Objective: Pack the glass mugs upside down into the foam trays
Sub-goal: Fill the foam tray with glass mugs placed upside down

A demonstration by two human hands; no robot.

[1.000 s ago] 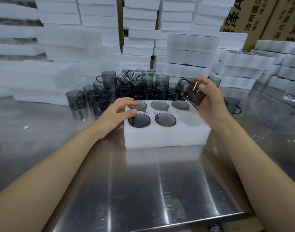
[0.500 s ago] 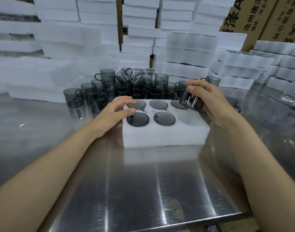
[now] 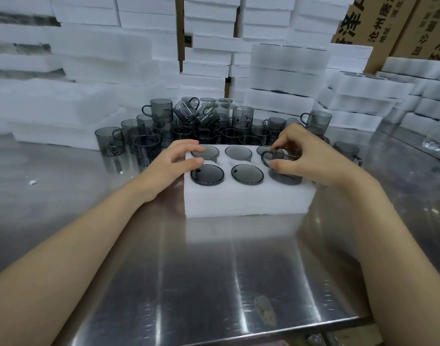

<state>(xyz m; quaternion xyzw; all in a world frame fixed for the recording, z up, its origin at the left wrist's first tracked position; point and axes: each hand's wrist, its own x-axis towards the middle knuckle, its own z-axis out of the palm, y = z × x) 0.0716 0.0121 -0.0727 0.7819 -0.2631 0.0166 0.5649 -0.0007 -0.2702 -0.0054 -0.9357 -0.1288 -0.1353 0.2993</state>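
A white foam tray [image 3: 248, 199] lies on the steel table [image 3: 214, 283] with several grey glass mugs seated upside down in its holes, bases showing, such as one at the front left [image 3: 207, 174]. My right hand [image 3: 311, 158] grips an upside-down grey mug [image 3: 283, 171] from above, partly sunk into the front right hole. My left hand [image 3: 175, 162] rests on the tray's left edge, thumb on the foam and fingers touching the back left mug [image 3: 205, 151].
A crowd of loose grey mugs [image 3: 201, 123] stands behind the tray, some stacked and tilted. Two more mugs [image 3: 347, 151] sit to the right. Stacks of white foam trays [image 3: 286, 78] and cardboard boxes [image 3: 388, 23] line the back.
My right hand has turned the mug over and lowered it from above the tray's back right into the front right hole. My left hand has stayed on the tray.
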